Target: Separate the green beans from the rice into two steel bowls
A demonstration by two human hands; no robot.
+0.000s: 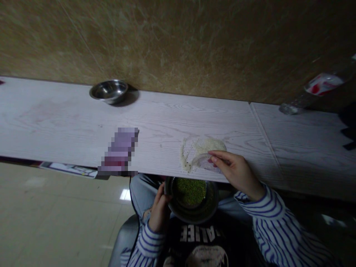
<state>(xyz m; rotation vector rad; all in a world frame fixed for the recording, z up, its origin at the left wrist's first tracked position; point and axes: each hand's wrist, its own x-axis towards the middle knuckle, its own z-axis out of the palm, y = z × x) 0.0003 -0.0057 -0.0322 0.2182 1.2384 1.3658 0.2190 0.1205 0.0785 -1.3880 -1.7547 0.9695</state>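
My left hand [161, 207] grips the left rim of a metal bowl [211, 209], which is below the table's front edge, over my lap. Small green beans [191, 191], like mung beans, lie inside it. In my right hand [236, 168], pinched between thumb and fingers, is a clear round plastic lid [204, 161]. Its edge is low over the tabletop, at the near side of a spread of white rice grains [213, 144]. A few dark specks show among the grains left of the lid. My right fingers partly cover the lid.
The long whitish wooden table [167, 118] runs along a brown marbled wall [178, 48]. An empty steel bowl [109, 92] stands at the back left. A pixelated flat object [119, 152] lies near the front edge. A clear plastic bottle [319, 87] stands at the back right.
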